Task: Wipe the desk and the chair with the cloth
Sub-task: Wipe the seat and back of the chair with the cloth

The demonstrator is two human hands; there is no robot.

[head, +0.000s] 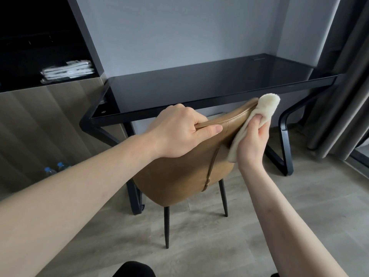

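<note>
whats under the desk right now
The tan chair is pushed partly under the black desk, between the desk's black legs. Its seat is hidden behind its backrest and the hands.

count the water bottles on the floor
2, both at the far left on the floor by the wood-panelled cabinet: one bottle with a blue cap, the other bottle just right of it. Only their tops show; more may be hidden behind the arm.

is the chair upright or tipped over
Upright. The chair stands on its dark legs on the floor; the left hand grips its top edge, and the right hand presses the cloth on it.
</note>
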